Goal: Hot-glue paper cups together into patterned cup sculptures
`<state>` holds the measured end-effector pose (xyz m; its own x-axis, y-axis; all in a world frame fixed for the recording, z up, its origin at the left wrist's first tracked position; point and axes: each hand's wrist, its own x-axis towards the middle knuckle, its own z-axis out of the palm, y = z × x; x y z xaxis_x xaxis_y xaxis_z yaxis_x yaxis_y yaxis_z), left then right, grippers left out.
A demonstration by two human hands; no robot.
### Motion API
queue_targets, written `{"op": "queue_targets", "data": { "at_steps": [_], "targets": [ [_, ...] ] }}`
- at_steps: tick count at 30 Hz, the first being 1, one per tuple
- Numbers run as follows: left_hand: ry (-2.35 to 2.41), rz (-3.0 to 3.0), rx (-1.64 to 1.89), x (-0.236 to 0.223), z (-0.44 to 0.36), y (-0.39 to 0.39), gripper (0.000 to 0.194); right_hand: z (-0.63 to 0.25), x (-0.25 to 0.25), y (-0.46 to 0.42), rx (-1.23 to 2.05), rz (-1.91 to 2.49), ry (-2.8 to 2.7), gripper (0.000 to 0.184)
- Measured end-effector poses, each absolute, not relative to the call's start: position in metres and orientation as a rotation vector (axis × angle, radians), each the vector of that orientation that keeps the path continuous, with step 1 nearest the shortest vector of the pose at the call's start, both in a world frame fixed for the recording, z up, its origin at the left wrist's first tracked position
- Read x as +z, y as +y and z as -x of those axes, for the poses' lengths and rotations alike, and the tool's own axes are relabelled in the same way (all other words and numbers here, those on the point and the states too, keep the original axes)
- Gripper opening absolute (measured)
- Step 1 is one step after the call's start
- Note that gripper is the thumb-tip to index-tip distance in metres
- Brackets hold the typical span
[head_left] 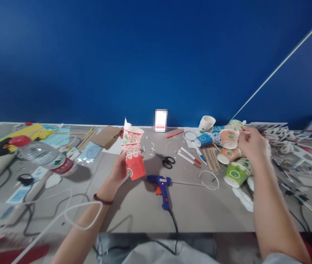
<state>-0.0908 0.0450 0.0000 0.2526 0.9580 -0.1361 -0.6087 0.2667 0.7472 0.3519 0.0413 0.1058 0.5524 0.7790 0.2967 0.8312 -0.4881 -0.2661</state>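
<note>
White cable point(40, 234) loops over the left forearm point(76, 242). Farther back, a red-capped bottle point(62, 165). Left hand point(118, 169) clamps its fingers on a stack of red cups point(135, 165), held above the table point(134, 209). Glue gun point(161, 181) just right of the stack; scissors point(168, 162) beyond it, then markers point(189, 157) and sticks point(211, 159). Paper cups point(235, 173) heaped at right. Right hand point(254, 143) at the orange cup point(229, 138) in the heap, fingers bent close together; cannot tell whether they grip.

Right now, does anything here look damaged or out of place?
Yes: on the red paper cups in the left hand, a white point juts above the top rim, so it looks uneven, perhaps cut or torn. White scraps lie loose by the scissors.
</note>
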Motion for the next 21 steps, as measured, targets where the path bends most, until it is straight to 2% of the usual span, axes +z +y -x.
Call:
{"op": "queue_targets", "data": {
  "at_steps": [4,8,11,21],
  "targets": [
    [0.658,-0.65,1.132,0.001,0.089,0.043,0.044,-0.294,0.112,0.035,0.027,2.097,-1.48,0.023],
    [0.639,-0.673,1.116,0.006,0.088,0.041,0.046,-0.234,0.113,0.021,0.325,1.622,-1.808,0.015],
    [0.636,-0.678,1.122,0.007,0.089,0.041,0.045,-0.195,0.115,0.01,0.434,1.447,-1.985,0.018],
    [0.695,-0.719,1.128,0.009,0.088,0.039,0.048,-0.141,0.101,0.008,0.345,1.245,-2.151,0.02]
  ]
}}
